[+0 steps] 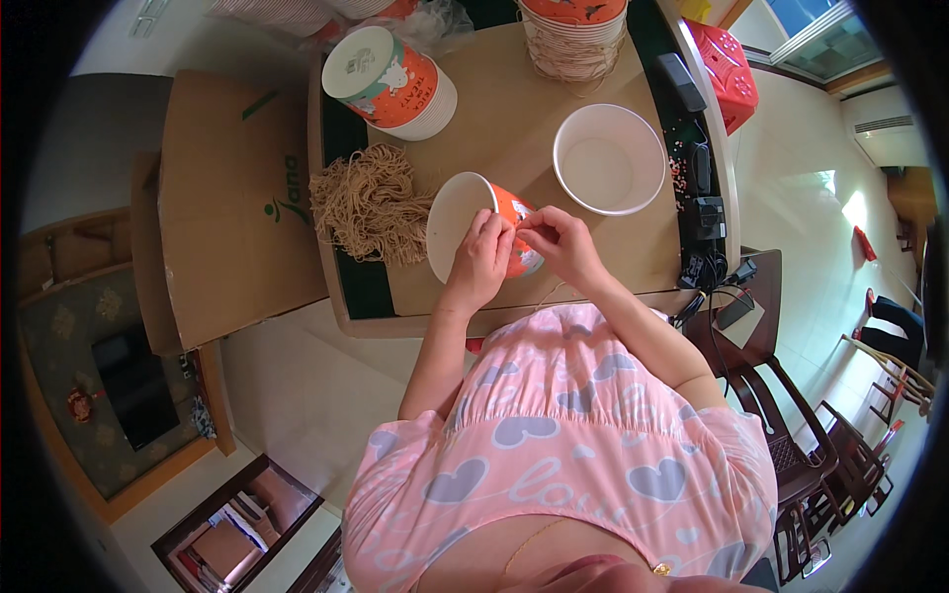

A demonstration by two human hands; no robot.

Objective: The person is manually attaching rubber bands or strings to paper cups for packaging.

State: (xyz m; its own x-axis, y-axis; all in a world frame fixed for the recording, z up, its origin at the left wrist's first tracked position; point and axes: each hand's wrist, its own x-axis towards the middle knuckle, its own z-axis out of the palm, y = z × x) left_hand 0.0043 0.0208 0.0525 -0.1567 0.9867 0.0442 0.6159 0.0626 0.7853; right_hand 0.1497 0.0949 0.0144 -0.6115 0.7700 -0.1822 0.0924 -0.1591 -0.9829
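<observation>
Near the table edge (395,325), the orange paper bucket (455,215) lies tipped sideways, mouth facing left. Left hand (478,259) has its rim; right hand (567,247) is pinched nearer the base, can't tell on what.

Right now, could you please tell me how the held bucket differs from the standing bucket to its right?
Pose: the held bucket is tipped sideways, while the standing bucket is upright.
Contact: the left hand and right hand are at the held bucket; neither touches the standing bucket.
Look: the held bucket shows its orange outside, the standing bucket mainly its white inside.
Both have round, open mouths and white insides.
</observation>
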